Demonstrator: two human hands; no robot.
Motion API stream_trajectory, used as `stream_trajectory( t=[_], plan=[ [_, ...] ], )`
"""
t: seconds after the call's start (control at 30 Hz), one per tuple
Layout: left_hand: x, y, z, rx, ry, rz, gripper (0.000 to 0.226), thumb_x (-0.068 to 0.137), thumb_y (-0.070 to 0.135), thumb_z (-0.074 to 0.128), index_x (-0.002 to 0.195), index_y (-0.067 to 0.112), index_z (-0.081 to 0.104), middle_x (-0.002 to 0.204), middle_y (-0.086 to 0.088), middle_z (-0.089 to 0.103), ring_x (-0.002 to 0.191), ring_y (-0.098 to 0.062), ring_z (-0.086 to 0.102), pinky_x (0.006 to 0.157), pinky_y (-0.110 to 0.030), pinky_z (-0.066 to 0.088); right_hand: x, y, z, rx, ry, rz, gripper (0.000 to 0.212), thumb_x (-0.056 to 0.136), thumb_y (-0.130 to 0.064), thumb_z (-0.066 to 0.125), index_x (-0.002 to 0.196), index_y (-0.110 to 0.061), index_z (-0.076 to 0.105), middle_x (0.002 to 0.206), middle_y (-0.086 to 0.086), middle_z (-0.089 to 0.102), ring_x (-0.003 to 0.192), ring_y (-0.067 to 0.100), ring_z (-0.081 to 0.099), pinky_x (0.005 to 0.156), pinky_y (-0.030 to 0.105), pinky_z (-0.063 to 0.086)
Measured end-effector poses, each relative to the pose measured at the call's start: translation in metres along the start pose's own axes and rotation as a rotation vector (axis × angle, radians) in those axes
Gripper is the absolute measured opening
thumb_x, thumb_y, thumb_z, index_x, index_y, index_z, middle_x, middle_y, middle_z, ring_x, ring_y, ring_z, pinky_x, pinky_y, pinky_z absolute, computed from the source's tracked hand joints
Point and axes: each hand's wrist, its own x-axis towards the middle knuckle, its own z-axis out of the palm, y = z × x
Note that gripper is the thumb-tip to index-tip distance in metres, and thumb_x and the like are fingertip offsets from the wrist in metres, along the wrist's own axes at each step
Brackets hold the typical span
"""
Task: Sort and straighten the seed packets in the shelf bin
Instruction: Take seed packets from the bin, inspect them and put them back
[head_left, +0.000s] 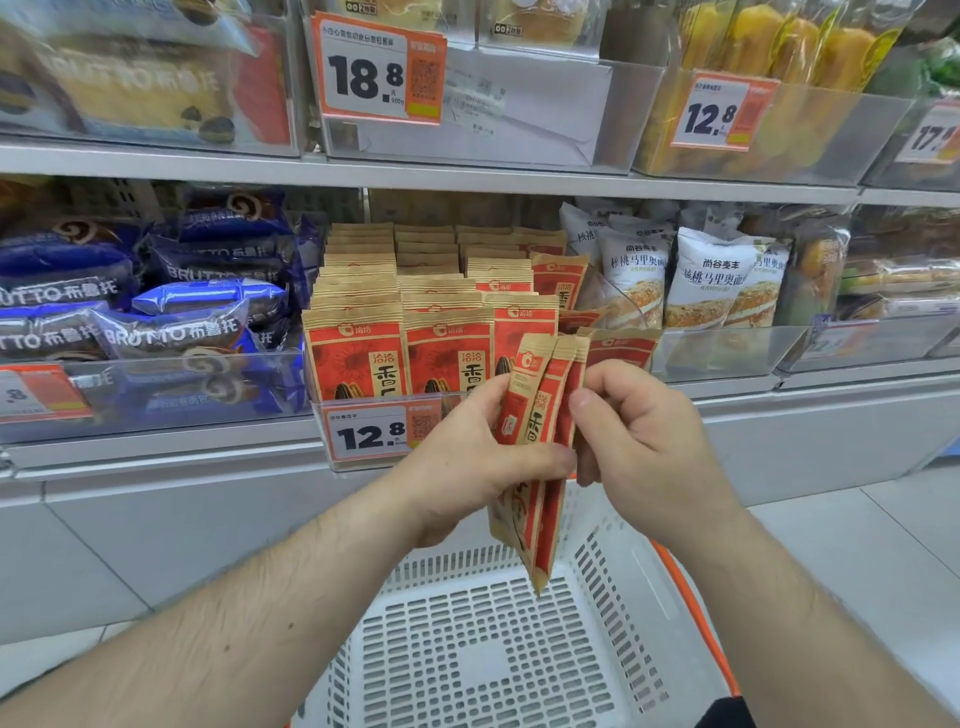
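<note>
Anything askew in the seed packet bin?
Yes. At the right end of the bin, several seed packets lean sideways instead of facing front like the left rows. Both hands hold a few more packets outside it.

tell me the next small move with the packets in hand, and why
Probably square the red-and-tan paper seed packets, pinched by the left hand and right hand, then slot them into the clear shelf bin, where the right-hand packets lean.

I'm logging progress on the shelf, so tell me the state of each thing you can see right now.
Held seed packets: bunched edge-on, out of the bin.
Left hand: grips them.
Right hand: pinches their edge.
Shelf bin: packets upright in rows, right side untidy.
White basket: empty.
</note>
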Motion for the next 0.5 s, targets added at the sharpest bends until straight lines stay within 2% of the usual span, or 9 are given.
stream_trajectory(
  t=[0.1,0.17,0.23,0.3,0.4,0.5],
  plan=[
    [0.0036,-0.0029,-0.0001,-0.052,0.084,0.004,0.046,0.073,0.022,0.071,0.118,0.018,0.064,0.091,0.005,0.072,0.085,-0.013,0.068,0.076,-0.036,0.052,0.0024,0.0015,0.0044,0.103,-0.021,0.088,0.026,0.099,-0.003,0.049,0.074,-0.004,0.058,0.049,-0.001,0.053,0.04,0.014,0.051,0.043,0.025,0.041],
    [0.0032,-0.0015,-0.0011,-0.118,0.022,-0.028,0.033,0.075,0.023,0.067,0.107,0.016,0.067,0.086,-0.008,0.068,0.081,-0.022,0.065,0.077,-0.046,0.045,0.004,0.0008,0.0069,0.248,-0.05,0.162,0.028,0.1,-0.002,0.048,0.073,-0.004,0.057,0.05,0.001,0.055,0.037,0.016,0.048,0.04,0.023,0.039],
    [0.0017,-0.0002,-0.0012,-0.194,-0.09,-0.06,0.017,0.076,0.027,0.062,0.089,0.018,0.068,0.078,-0.018,0.064,0.074,-0.025,0.064,0.074,-0.044,0.043,0.0053,-0.0001,0.0079,0.349,-0.073,0.196,0.024,0.097,-0.007,0.052,0.073,-0.002,0.056,0.053,0.008,0.057,0.036,0.018,0.047,0.038,0.023,0.037],
    [0.0006,0.0002,-0.0004,-0.238,-0.136,-0.094,0.015,0.076,0.028,0.055,0.075,0.017,0.065,0.074,-0.019,0.064,0.07,-0.025,0.062,0.069,-0.037,0.046,0.0063,0.0007,0.0078,0.375,-0.094,0.205,0.021,0.086,-0.018,0.054,0.074,-0.001,0.057,0.056,0.014,0.057,0.036,0.02,0.047,0.038,0.024,0.037],
    [0.0011,-0.0017,0.0001,-0.276,-0.161,-0.122,0.021,0.077,0.029,0.051,0.07,0.014,0.064,0.073,-0.018,0.065,0.068,-0.025,0.06,0.064,-0.033,0.05,0.0064,0.0024,0.0068,0.385,-0.104,0.214,0.024,0.082,-0.021,0.053,0.075,0.002,0.057,0.056,0.014,0.057,0.035,0.019,0.045,0.038,0.025,0.035],
    [0.0014,-0.001,0.0018,-0.273,-0.148,-0.122,0.021,0.077,0.029,0.052,0.071,0.015,0.066,0.073,-0.017,0.065,0.068,-0.023,0.063,0.067,-0.035,0.051,0.0052,0.0008,0.0076,0.376,-0.068,0.211,0.024,0.096,-0.01,0.053,0.078,0.006,0.056,0.054,0.012,0.056,0.034,0.017,0.045,0.036,0.023,0.035]
  ],
)
